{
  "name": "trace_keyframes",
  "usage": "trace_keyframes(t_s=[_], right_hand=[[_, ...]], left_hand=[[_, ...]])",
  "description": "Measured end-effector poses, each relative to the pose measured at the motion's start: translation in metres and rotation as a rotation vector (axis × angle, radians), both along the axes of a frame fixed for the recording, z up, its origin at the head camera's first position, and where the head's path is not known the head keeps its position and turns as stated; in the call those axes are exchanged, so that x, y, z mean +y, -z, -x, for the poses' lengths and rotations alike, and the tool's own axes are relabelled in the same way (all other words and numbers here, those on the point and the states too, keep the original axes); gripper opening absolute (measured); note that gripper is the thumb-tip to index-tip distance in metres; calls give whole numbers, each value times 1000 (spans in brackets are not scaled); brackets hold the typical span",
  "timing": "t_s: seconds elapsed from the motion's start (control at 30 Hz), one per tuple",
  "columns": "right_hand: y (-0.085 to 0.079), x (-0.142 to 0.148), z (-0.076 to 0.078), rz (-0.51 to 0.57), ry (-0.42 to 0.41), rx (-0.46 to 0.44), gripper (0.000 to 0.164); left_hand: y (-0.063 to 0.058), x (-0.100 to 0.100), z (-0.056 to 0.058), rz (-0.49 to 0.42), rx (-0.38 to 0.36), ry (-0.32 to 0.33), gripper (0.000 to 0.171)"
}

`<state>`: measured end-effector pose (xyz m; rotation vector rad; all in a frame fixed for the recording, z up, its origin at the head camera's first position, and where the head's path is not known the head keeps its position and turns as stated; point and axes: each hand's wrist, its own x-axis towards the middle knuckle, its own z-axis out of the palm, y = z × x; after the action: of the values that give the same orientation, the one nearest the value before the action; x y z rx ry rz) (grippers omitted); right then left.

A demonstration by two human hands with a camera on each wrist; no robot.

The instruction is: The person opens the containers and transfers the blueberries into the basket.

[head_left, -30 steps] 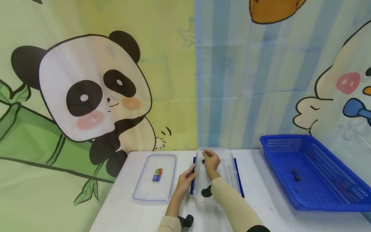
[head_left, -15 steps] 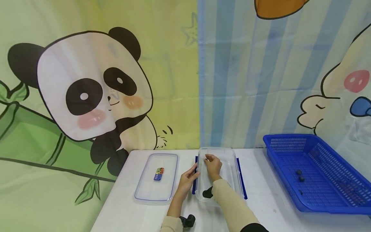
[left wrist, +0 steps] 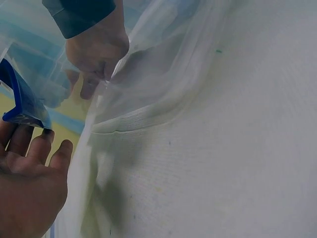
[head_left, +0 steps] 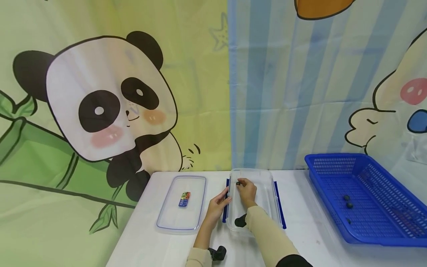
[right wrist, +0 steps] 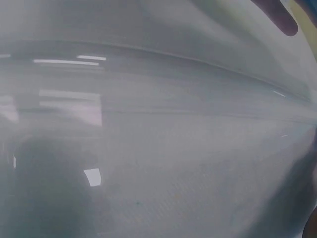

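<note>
A clear plastic storage box (head_left: 265,193) stands lidless on the table, with blue side latches (head_left: 280,204) hanging out at both sides. My left hand (head_left: 215,208) rests against its left side. In the left wrist view, those fingers lie fairly straight against a blue latch (left wrist: 27,106). My right hand (head_left: 247,193) reaches into the box, thumb and fingers pinching a small dark ball (head_left: 238,183) near the far left corner. The left wrist view shows this right hand (left wrist: 96,52) through the clear wall. Mostly the blurred clear wall (right wrist: 163,124) fills the right wrist view.
A clear lid (head_left: 170,218) with a coloured label lies left of the box. At the right stands a blue mesh basket (head_left: 383,196) holding several small dark balls (head_left: 349,205). The white table (head_left: 140,230) ends against a printed curtain (head_left: 263,92).
The right hand has lowered slightly into the box. The dark ball, hidden half a second ago, shows at its fingertips again. The left hand stays at the box's side; the view shifted slightly.
</note>
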<state>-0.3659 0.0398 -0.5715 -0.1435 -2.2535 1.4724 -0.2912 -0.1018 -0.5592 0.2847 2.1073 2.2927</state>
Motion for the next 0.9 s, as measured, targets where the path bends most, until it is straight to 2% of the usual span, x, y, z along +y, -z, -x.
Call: trace_keyframes(t_s=[0.17, 0.27, 0.4, 0.53, 0.63, 0.77, 0.9], right_hand=[[1, 2, -2, -25, 8, -25, 19], [-3, 3, -3, -23, -8, -31, 19], [-19, 6, 0, -11, -50, -29, 20], [-42, 22, -3, 42, -102, -78, 22], [-69, 36, -2, 128, -202, -98, 23], [-110, 65, 1, 223, -404, -107, 28], [-144, 116, -6, 206, -603, -141, 37]], left_hand=[[-2, 1, -4, -2, -25, 4, 43], [-10, 0, -9, 3, -20, 10, 44], [-27, -2, -14, 35, 7, 15, 45], [-32, 0, -18, 43, -20, 26, 48], [-34, 1, -17, 25, -56, 17, 50], [-35, 0, -17, 14, -79, -2, 49], [-36, 1, -19, 14, -90, 2, 48]])
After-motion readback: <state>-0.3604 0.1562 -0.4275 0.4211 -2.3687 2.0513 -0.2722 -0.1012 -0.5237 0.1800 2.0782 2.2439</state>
